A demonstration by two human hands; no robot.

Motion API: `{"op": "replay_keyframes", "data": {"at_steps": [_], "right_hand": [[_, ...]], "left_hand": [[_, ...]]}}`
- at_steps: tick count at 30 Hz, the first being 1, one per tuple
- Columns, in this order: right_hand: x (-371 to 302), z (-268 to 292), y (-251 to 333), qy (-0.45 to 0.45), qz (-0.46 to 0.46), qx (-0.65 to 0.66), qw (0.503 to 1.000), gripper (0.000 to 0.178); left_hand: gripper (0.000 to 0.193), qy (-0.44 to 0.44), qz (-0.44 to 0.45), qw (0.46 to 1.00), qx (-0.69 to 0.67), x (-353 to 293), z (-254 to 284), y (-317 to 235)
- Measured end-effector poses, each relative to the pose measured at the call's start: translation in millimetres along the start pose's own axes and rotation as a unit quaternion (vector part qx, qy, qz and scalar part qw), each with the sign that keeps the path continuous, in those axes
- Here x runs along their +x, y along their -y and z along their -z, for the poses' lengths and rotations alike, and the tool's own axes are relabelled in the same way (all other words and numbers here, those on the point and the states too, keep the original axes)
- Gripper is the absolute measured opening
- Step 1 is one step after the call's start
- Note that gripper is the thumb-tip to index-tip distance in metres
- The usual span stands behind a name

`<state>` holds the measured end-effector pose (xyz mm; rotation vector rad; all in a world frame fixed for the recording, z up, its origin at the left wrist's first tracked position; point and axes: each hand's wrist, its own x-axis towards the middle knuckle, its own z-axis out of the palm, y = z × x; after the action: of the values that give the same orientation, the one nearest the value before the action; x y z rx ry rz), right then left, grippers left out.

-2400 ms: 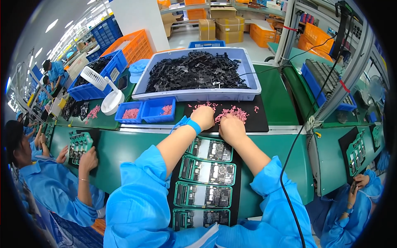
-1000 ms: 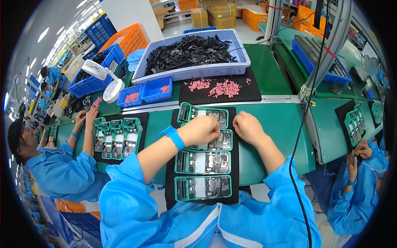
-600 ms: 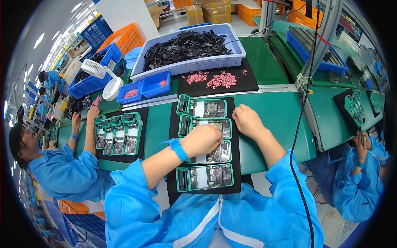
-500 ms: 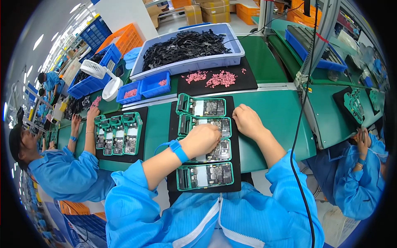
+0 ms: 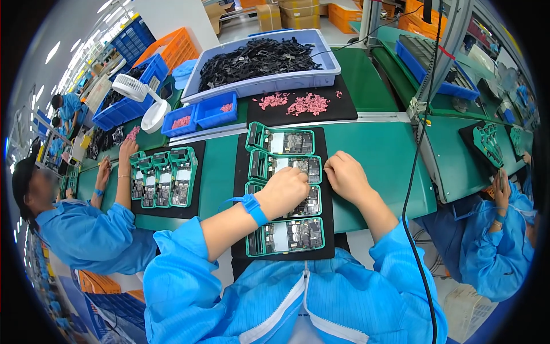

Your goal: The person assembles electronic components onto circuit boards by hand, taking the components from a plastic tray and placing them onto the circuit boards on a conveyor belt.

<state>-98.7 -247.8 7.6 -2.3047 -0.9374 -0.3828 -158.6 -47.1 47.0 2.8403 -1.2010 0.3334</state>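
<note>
Several opened phone assemblies in green trays lie in a column on a black mat before me, their circuit boards and pale batteries showing. My left hand, with a blue wrist strap, is closed over the middle of the column. Its fingertips bear on the board of the second assembly from the top and partly cover the third assembly. The top assembly and the bottom assembly lie uncovered. Beside the mat's right edge, my right hand has its fingers curled together; anything in either hand's fingers is too small to see.
Beyond the mat, small pink pieces lie on another black mat, beside two blue bins. A large pale-blue tub holds black parts. A white fan stands left. Co-workers sit on both sides; a black cable hangs at right.
The view has shifted slightly, so the mat and assemblies sit a little higher. My left hand stays closed over the column's middle, and my right hand remains curled beside the mat.
</note>
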Motion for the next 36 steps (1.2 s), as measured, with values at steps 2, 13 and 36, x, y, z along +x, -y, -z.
{"op": "replay_keyframes", "data": {"at_steps": [2,13,36], "right_hand": [[-6.3,7.2,12.1,-0.019,-0.001,0.041,0.999,0.006],[-56.2,17.0,51.0,0.016,0.020,0.119,0.993,0.010],[-77.0,-2.5,39.4,-0.071,-0.125,0.163,0.976,0.008]], "left_hand": [[0.005,0.004,0.005,1.000,-0.003,-5.1,1.1,-1.6],[0.009,0.010,0.084,0.985,-0.151,-23.4,5.0,-6.3],[0.012,0.148,0.131,0.949,-0.247,-9.3,-5.6,-4.4]]}}
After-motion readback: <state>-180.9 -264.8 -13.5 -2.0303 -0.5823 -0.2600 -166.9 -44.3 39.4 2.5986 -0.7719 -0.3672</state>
